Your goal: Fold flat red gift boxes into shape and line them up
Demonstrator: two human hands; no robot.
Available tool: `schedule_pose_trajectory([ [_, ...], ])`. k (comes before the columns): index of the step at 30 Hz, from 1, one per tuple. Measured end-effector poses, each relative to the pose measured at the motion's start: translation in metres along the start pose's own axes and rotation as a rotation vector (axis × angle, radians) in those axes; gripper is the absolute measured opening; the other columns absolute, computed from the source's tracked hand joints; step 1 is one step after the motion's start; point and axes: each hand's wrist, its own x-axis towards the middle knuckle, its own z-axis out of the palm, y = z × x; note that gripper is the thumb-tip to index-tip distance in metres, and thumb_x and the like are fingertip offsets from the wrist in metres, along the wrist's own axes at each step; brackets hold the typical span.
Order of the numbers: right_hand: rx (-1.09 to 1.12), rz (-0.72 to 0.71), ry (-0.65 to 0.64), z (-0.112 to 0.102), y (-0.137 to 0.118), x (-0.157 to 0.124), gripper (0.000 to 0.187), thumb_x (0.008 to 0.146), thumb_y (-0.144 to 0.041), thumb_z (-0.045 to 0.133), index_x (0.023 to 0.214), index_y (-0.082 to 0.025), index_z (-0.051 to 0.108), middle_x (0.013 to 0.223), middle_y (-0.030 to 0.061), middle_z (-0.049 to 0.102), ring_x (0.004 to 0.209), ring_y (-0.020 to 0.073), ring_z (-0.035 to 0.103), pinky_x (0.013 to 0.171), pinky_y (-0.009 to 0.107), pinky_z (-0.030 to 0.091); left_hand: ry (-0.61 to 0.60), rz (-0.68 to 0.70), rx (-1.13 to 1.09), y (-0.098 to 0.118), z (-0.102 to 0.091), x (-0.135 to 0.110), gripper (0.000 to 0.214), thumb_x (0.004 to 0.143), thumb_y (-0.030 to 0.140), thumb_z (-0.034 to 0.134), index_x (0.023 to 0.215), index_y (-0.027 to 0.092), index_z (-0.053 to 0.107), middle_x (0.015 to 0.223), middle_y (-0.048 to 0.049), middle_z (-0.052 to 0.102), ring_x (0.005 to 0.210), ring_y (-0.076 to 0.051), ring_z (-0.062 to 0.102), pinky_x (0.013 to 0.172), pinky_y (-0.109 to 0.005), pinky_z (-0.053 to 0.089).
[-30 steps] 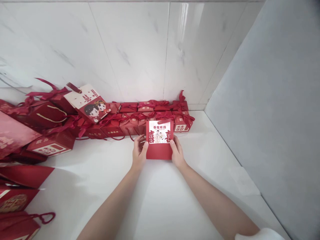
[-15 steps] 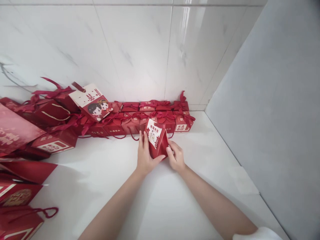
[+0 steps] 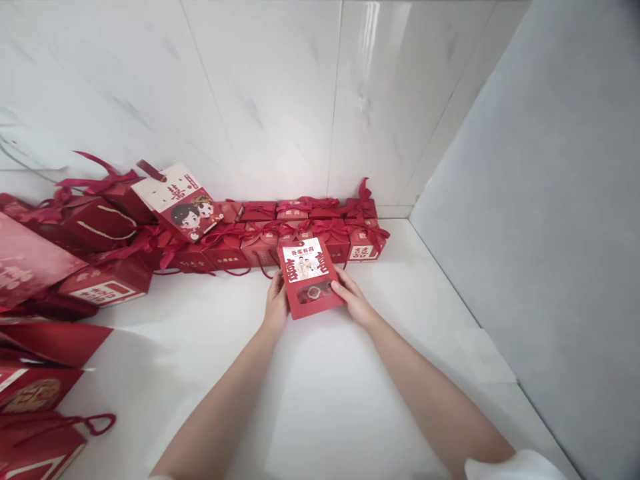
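Observation:
Both my hands hold a small red gift box (image 3: 310,279) with a white picture label on top and a clear window below it. My left hand (image 3: 277,305) grips its left edge, fingers curled behind it. My right hand (image 3: 351,299) grips its right edge with the thumb on the front. The box is tilted, face up toward me, just above the white floor (image 3: 320,393). Right behind it runs a row of small red ribbon-tied boxes (image 3: 300,237) against the wall.
A pile of larger red bags and boxes (image 3: 95,233) lies at the left, with a cartoon-couple bag (image 3: 177,203) on top. More red bags (image 3: 35,393) lie at the lower left. A grey wall (image 3: 550,233) closes the right side; white tiles stand behind.
The box was turned edge-on half a second ago and now shows a face with a window. My hands stayed at its two sides.

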Motion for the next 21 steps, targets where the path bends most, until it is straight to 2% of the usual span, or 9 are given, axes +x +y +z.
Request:
schedule_pose_trajectory([
  [2,-0.004,-0.012,0.016,0.004,-0.001,-0.003,0.048,0.091,-0.045,0.059,0.135,-0.03,0.049,0.14,0.0025,0.053,0.128,0.0229,0.051,0.108,0.039,0.043,-0.041,0.001,-0.044,0.001,0.004,-0.005,0.053,0.078,0.056,0.069,0.12,0.023,0.063,0.122,-0.0073,0.068,0.116,-0.03,0.061,0.098,-0.043,0.051],
  [4,-0.041,-0.062,0.105,0.01,0.0,-0.007,0.047,0.092,-0.045,0.057,0.135,-0.028,0.046,0.139,0.0052,0.054,0.124,0.0228,0.054,0.105,0.039,0.046,-0.124,0.02,-0.101,0.002,0.009,-0.011,0.059,0.083,0.065,0.055,0.125,0.024,0.06,0.131,-0.0079,0.062,0.125,-0.032,0.055,0.104,-0.046,0.046],
  [8,-0.117,-0.192,0.268,0.015,0.0,-0.01,0.061,0.094,-0.042,0.055,0.147,-0.027,0.029,0.142,0.0093,0.049,0.126,0.0222,0.053,0.106,0.039,0.045,-0.246,0.1,-0.001,0.002,0.013,-0.017,0.059,0.088,0.058,0.055,0.135,0.024,0.053,0.144,-0.0068,0.051,0.139,-0.03,0.04,0.115,-0.043,0.035],
  [10,-0.119,-0.157,0.296,0.013,0.002,-0.007,0.066,0.094,-0.045,0.054,0.15,-0.026,0.024,0.142,0.0096,0.05,0.127,0.0224,0.052,0.107,0.04,0.044,-0.239,0.12,0.112,0.001,0.011,-0.015,0.056,0.091,0.054,0.052,0.137,0.022,0.051,0.147,-0.0071,0.048,0.141,-0.028,0.036,0.118,-0.042,0.031],
  [15,-0.137,0.049,0.26,0.002,0.008,0.001,0.052,0.093,-0.055,0.049,0.133,-0.023,0.051,0.134,0.0074,0.06,0.126,0.0259,0.053,0.11,0.045,0.04,-0.189,0.195,0.302,0.002,0.007,-0.01,0.053,0.096,0.051,0.044,0.141,0.023,0.046,0.149,-0.0072,0.044,0.14,-0.025,0.038,0.118,-0.041,0.029],
  [21,-0.175,0.013,0.277,0.004,0.006,-0.001,0.047,0.094,-0.053,0.048,0.131,-0.023,0.052,0.132,0.0069,0.06,0.124,0.0251,0.054,0.108,0.043,0.04,-0.157,0.208,0.347,-0.001,0.006,-0.01,0.052,0.095,0.05,0.046,0.138,0.022,0.047,0.144,-0.0081,0.05,0.134,-0.025,0.045,0.114,-0.04,0.035],
])
